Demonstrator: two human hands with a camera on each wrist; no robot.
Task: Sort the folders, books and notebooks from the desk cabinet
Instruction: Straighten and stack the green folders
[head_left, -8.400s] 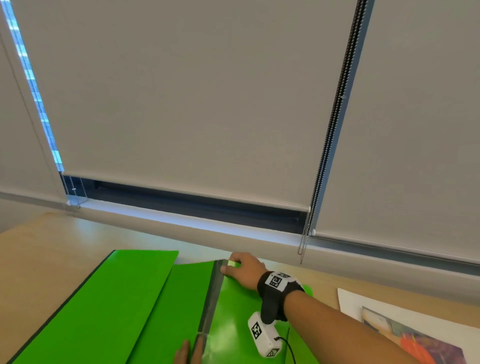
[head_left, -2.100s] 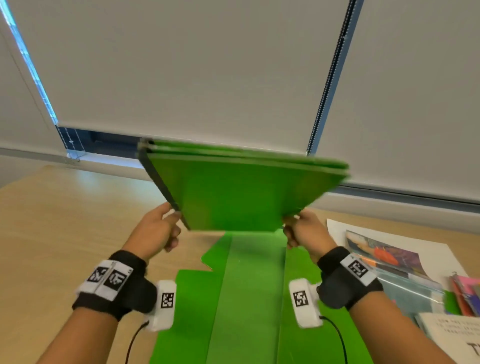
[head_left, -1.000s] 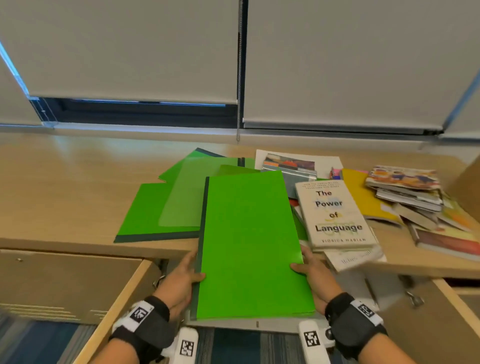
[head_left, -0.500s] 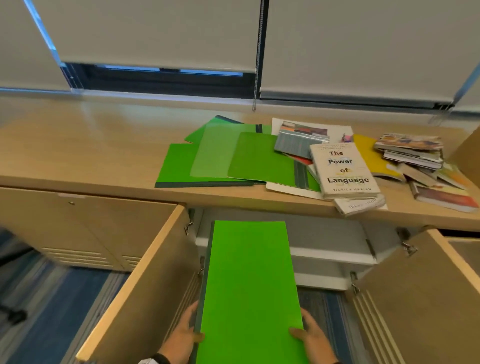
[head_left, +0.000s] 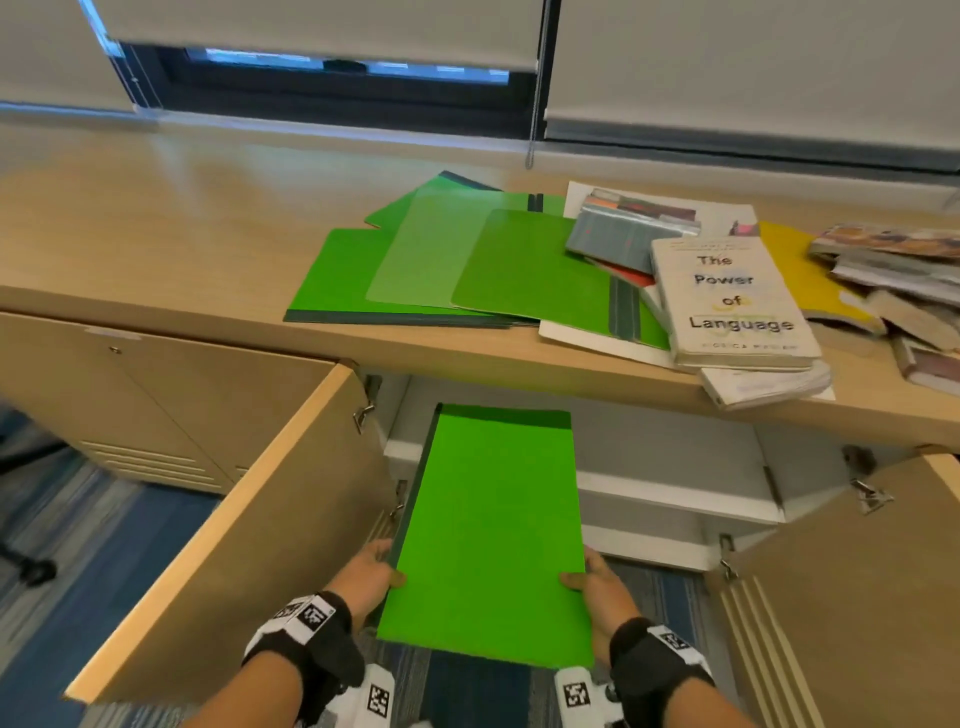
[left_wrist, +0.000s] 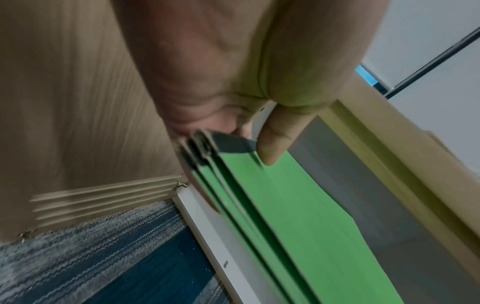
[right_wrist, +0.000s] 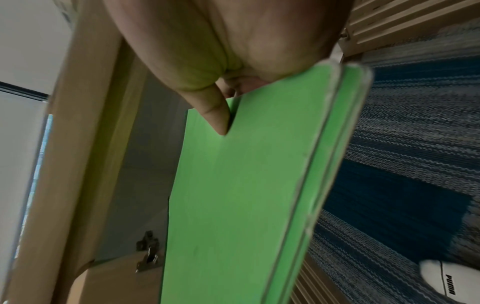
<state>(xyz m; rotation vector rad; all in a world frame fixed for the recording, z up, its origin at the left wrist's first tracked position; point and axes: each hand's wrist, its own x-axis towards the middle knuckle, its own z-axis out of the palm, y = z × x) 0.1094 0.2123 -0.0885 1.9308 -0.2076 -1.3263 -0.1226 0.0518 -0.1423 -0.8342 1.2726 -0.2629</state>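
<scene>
Because the stack of green folders (head_left: 488, 540) is wide and floppy, the person carries it by both long edges, one hand to a side, so that it stays flat and together on its way into the open cabinet (head_left: 649, 457) under the desk (head_left: 156, 249).

On the left, the cabinet's left door (head_left: 218, 525) stands swung out toward the viewer. Just beside it the left hand (head_left: 363, 577) grips the stack's dark-spined edge, thumb on the top cover and fingers curled beneath; the left wrist view shows the thumb (left_wrist: 275, 133) pressing down on several bound spines, which likely keeps the separate folders from sliding apart.

In the middle, the stack hangs in the air in front of the cabinet opening, below the desk's front edge. Its long axis runs away from the person toward the cabinet; the far short end, with a dark band, points in at the white shelf (head_left: 675, 499) and appears to sit over or just past its front edge.

On the right, the right hand (head_left: 597, 587) pinches the open edge the same way, thumb (right_wrist: 215, 115) on top. Further right, the other door (head_left: 841, 597) is open too. Above, more green folders (head_left: 415, 260), a white book (head_left: 732, 306) and other books (head_left: 893, 280) lie on the desk, apparently awaiting their turn.
</scene>
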